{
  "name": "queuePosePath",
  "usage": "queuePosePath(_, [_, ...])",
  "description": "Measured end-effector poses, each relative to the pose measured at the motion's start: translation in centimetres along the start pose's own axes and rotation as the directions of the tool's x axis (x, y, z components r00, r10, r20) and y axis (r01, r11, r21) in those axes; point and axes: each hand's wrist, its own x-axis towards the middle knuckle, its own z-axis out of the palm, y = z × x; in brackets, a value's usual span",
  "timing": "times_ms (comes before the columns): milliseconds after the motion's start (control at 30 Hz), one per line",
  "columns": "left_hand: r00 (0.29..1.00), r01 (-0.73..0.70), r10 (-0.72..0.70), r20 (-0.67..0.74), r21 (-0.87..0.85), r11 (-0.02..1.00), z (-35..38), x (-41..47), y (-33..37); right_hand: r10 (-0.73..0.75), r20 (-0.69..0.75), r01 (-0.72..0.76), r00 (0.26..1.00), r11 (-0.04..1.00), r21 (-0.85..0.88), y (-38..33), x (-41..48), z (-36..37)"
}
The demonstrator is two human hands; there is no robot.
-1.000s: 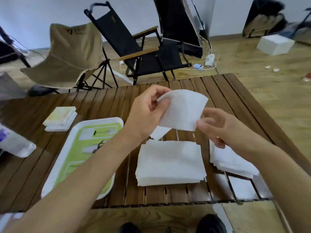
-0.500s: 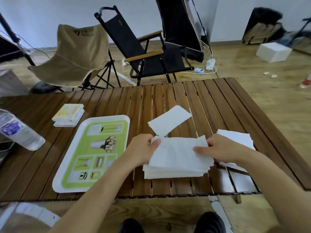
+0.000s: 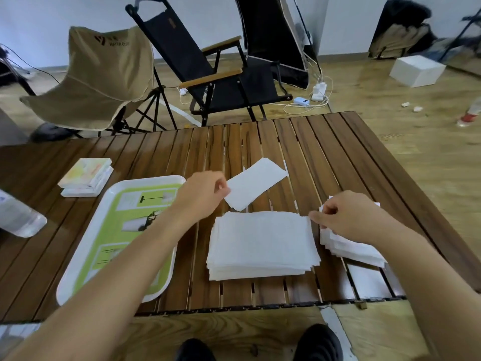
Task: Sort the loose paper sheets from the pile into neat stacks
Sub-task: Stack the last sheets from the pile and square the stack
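A neat stack of white paper sheets lies on the slatted wooden table in front of me. Behind it lies a narrow folded white sheet; my left hand pinches its near left end. A looser pile of white sheets sits to the right of the stack. My right hand rests over that pile with curled fingers pinching the edge of a sheet at the pile's left side.
A white and green tray lies left of the stack. A small pack of colourful napkins and a plastic bottle are at the far left. Two folding chairs stand behind the table.
The sheet held up by both hands was laid on the middle stack. My left hand then moved back to the narrow sheet, and my right hand moved right to the loose pile.
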Motion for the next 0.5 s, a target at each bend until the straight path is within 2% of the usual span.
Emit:
queuePosePath(67, [0.98,-0.066,0.079,0.182,-0.072,0.995,1.7,2.3,0.1,-0.001,-0.012,0.001,1.0,1.0,0.014,-0.2,0.0,0.0])
queuePosePath(133, [0.954,-0.113,0.121,0.276,-0.044,0.993,3.4,3.7,0.0,0.002,0.01,-0.002,1.0,1.0,0.019,-0.3,0.0,0.2])
queuePosePath(233, [0.957,-0.184,0.177,0.229,0.009,0.983,4.2,4.8,-0.2,-0.004,0.038,0.003,0.999,1.0,0.017,-0.2,0.1,0.1])
queuePosePath(333, [0.971,-0.192,0.185,0.15,0.031,0.981,3.9,4.9,-0.4,0.002,0.043,-0.003,0.999,1.0,0.025,-0.3,0.4,-0.2])
queuePosePath(500, [0.995,-0.098,0.101,0.021,-0.126,0.987,3.8,4.3,-0.7,-0.003,0.062,0.0,0.998,0.999,0.046,-0.5,0.6,0.0])
